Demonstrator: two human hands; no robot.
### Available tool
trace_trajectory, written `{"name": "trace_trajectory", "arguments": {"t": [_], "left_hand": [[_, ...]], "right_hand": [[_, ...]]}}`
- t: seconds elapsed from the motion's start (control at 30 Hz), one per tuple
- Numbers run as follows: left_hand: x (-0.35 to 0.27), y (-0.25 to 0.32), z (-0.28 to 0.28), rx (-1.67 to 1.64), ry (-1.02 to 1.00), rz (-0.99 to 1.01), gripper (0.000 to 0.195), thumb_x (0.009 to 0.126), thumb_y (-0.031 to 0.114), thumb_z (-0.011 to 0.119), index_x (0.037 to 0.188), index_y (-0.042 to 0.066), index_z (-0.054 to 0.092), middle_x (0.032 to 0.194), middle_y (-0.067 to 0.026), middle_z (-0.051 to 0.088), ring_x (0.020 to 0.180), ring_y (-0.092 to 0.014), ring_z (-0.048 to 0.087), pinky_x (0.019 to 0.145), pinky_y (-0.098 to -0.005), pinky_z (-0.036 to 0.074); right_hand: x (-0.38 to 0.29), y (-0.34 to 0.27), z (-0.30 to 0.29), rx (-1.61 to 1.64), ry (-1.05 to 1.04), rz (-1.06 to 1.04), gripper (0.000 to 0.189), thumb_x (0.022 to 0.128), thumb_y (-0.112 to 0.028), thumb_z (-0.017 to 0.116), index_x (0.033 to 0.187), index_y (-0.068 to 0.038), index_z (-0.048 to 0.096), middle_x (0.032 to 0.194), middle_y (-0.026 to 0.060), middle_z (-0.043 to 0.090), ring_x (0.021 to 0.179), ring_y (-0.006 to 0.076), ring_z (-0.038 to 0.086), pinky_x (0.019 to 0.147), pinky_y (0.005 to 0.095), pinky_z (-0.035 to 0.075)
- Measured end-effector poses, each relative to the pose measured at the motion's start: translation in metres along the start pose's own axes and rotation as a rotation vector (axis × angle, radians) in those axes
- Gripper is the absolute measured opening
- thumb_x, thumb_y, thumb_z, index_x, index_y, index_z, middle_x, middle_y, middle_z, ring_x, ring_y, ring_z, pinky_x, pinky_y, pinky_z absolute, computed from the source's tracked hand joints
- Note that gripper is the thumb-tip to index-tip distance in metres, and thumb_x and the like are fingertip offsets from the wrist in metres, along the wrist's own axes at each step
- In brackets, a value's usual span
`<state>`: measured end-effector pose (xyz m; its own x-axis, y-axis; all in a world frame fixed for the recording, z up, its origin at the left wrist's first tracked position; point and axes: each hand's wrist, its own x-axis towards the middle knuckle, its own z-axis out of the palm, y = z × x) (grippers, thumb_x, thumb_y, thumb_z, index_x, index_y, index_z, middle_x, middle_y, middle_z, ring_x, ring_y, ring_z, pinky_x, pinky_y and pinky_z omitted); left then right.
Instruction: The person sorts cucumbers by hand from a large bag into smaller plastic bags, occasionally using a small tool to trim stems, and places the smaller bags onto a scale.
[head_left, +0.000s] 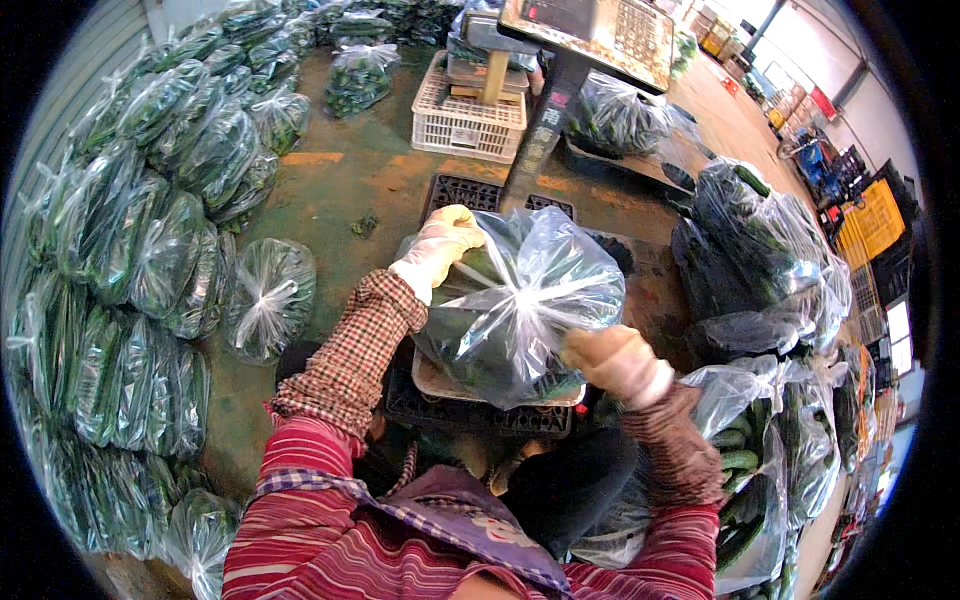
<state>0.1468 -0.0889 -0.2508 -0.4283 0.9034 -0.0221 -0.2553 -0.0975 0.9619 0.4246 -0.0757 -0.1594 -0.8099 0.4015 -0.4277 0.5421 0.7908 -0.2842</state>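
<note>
A clear plastic bag of green vegetables (517, 307), its top gathered and knotted at the centre, rests on the pan of a platform scale (450, 386) before me. My left hand (448, 238), in a pale glove, grips the bag's plastic at the upper left. My right hand (611, 360), gloved too and slightly blurred, is curled at the bag's lower right edge; whether it pinches the plastic is unclear. The scale's column (544, 127) rises behind the bag to its display head (592, 34).
Tied bags of cucumbers (165, 247) are piled along the left. One tied bag (271, 300) stands nearer. Large bags of cucumbers (757, 255) and an open bag (742, 457) crowd the right. A white plastic crate (469, 127) stands beyond the scale.
</note>
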Motion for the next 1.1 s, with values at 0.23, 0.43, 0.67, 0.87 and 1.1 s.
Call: {"name": "trace_trajectory", "arguments": {"t": [0.23, 0.43, 0.67, 0.87, 1.1], "left_hand": [[-0.008, 0.008, -0.017, 0.190, 0.240, -0.173, 0.009, 0.068, 0.010, 0.064, 0.069, 0.002, 0.059, 0.052, -0.0011, 0.048, 0.037, -0.008, 0.036, 0.034, -0.0257, 0.026], [-0.097, 0.093, 0.002, -0.599, -0.464, -0.343, 0.015, 0.073, 0.008, 0.054, 0.082, -0.003, 0.059, 0.074, -0.0094, 0.059, 0.066, -0.022, 0.056, 0.066, -0.0322, 0.047], [-0.117, 0.082, 0.021, -0.034, -0.621, 0.122, 0.024, 0.076, 0.008, 0.058, 0.096, -0.004, 0.061, 0.087, -0.0081, 0.063, 0.079, -0.015, 0.059, 0.072, -0.0263, 0.047], [-0.064, 0.051, -0.019, -0.103, -0.177, -0.032, 0.029, 0.073, 0.001, 0.054, 0.101, -0.001, 0.061, 0.076, -0.0069, 0.061, 0.062, -0.011, 0.054, 0.059, -0.0241, 0.045], [0.018, 0.017, -0.032, -0.095, 0.042, -0.086, 0.015, 0.065, -0.009, 0.051, 0.078, -0.002, 0.052, 0.060, -0.0111, 0.053, 0.043, -0.016, 0.048, 0.040, -0.0241, 0.038]], "right_hand": [[-0.011, 0.020, 0.017, 0.637, -0.256, -0.370, 0.022, 0.084, -0.021, 0.059, 0.094, -0.002, 0.060, 0.071, 0.0023, 0.061, 0.058, 0.0127, 0.053, 0.056, 0.0248, 0.042], [0.002, -0.034, 0.024, 1.706, 0.349, -0.435, 0.056, 0.088, -0.030, 0.055, 0.128, 0.007, 0.040, 0.132, 0.0141, 0.042, 0.120, 0.0202, 0.040, 0.096, 0.0306, 0.035], [0.067, -0.058, -0.014, 1.629, 0.307, -0.402, 0.030, 0.091, -0.013, 0.051, 0.117, 0.003, 0.055, 0.113, 0.0075, 0.060, 0.097, 0.0128, 0.057, 0.083, 0.0215, 0.045], [0.045, 0.001, -0.038, 0.480, 0.126, -0.104, 0.045, 0.083, -0.037, 0.061, 0.104, 0.002, 0.062, 0.081, 0.0059, 0.061, 0.076, 0.0169, 0.057, 0.070, 0.0275, 0.047], [-0.003, 0.004, 0.034, -0.445, 0.328, -0.511, 0.017, 0.087, -0.027, 0.047, 0.079, -0.012, 0.049, 0.074, 0.0025, 0.047, 0.078, 0.0196, 0.047, 0.079, 0.0369, 0.041]]}}
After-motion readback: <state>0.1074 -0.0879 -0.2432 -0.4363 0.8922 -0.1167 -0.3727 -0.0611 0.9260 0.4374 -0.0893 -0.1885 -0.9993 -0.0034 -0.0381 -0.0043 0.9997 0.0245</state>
